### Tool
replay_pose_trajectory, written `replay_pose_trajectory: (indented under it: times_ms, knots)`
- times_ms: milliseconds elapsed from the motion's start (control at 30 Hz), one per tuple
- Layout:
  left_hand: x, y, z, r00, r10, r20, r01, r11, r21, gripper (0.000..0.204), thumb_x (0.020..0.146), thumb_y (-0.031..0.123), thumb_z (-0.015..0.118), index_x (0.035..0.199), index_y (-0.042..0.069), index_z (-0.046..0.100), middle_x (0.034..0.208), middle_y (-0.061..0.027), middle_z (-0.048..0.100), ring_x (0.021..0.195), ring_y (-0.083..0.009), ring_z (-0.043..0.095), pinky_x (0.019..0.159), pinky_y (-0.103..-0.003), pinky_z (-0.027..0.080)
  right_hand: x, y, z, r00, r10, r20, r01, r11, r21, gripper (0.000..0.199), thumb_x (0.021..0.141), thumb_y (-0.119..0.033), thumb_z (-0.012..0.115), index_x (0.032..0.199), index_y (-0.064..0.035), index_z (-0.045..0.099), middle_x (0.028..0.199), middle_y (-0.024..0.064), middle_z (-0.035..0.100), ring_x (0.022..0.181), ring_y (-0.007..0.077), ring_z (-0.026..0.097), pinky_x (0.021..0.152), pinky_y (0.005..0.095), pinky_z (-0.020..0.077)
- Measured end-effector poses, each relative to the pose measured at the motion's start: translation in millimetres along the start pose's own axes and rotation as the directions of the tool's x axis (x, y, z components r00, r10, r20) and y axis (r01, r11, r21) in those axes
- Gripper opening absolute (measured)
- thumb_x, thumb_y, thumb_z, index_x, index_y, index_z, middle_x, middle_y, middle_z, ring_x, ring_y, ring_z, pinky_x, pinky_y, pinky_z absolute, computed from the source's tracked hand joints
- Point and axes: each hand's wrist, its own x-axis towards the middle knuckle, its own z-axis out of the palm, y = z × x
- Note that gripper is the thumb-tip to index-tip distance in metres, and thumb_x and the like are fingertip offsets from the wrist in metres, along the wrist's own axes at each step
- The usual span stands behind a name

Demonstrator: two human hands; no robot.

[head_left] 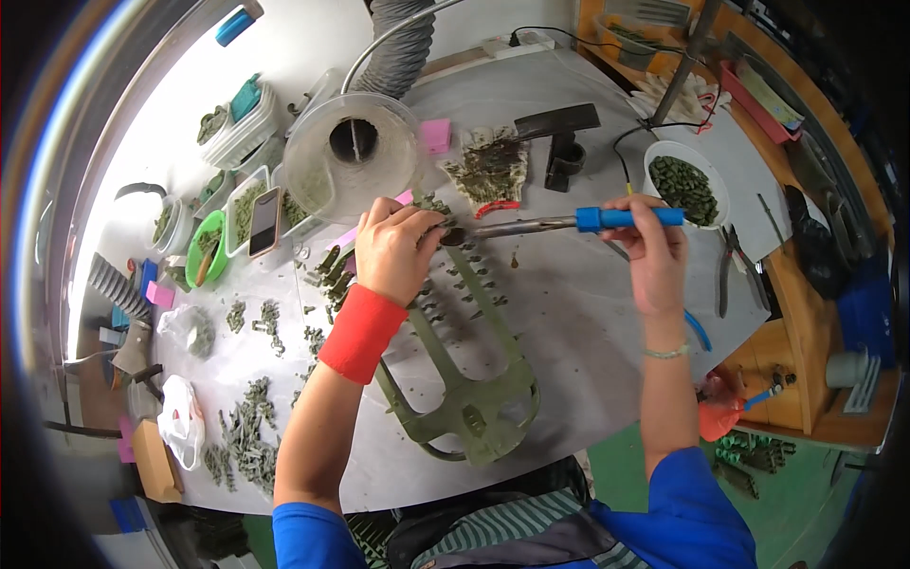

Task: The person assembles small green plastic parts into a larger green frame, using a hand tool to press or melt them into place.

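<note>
My right hand grips the blue handle of a soldering iron, its metal shaft pointing left. The dark flat tip reaches the fingers of my left hand, which are pinched together at the upper part of a green frame. Whatever those fingers hold is hidden behind them. Long bars run up from the frame's broad near end, and rows of small green pieces stick out along them. A red band wraps my left wrist.
Loose green pieces lie at left, near a white plastic bag. A clear round hood stands behind my left hand. At back sit a stained cloth and a black stand; right are a white bowl and pliers.
</note>
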Motion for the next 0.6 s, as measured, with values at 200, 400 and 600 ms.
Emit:
replay_pose_trajectory:
  times_ms: [200, 400, 600]
  knots:
    - [-7.5, -5.9, -19.1, 0.993, -0.011, 0.114, -0.005, 0.990, 0.139, 0.023, 0.071, 0.018, 0.073, 0.092, 0.011, 0.069, 0.085, -0.0055, 0.066, 0.082, -0.0268, 0.054, 0.077, -0.038, 0.045, -10.7, -15.1, -8.7, 0.994, -0.079, -0.077, 0.066, 0.985, -0.157, 0.023, 0.094, -0.019, 0.052, 0.102, 0.0014, 0.061, 0.095, 0.0114, 0.064, 0.079, 0.0156, 0.061, 0.072, 0.0274, 0.0518]
    - [-45.9, -39.0, -97.7, 0.901, -0.433, 0.026, 0.387, 0.774, -0.501, 0.014, 0.087, 0.012, 0.066, 0.097, 0.003, 0.062, 0.086, -0.0016, 0.062, 0.079, -0.0068, 0.058, 0.067, -0.023, 0.049, -17.8, -22.7, -32.1, 0.996, 0.001, -0.086, -0.005, 0.999, -0.052, 0.021, 0.095, -0.024, 0.053, 0.099, -0.0040, 0.059, 0.101, 0.0062, 0.058, 0.081, 0.0105, 0.052, 0.071, 0.0232, 0.0439]
    - [-251.1, -162.2, -208.6, 0.567, -0.821, 0.076, 0.698, 0.527, 0.484, 0.019, 0.075, 0.018, 0.070, 0.091, 0.007, 0.067, 0.084, -0.0137, 0.067, 0.081, -0.0293, 0.065, 0.076, -0.038, 0.051, -20.2, -21.0, -24.1, 0.998, 0.038, -0.055, -0.038, 0.999, 0.001, 0.021, 0.096, -0.025, 0.052, 0.099, -0.0052, 0.059, 0.102, 0.0045, 0.056, 0.080, 0.0073, 0.050, 0.069, 0.0202, 0.0425]
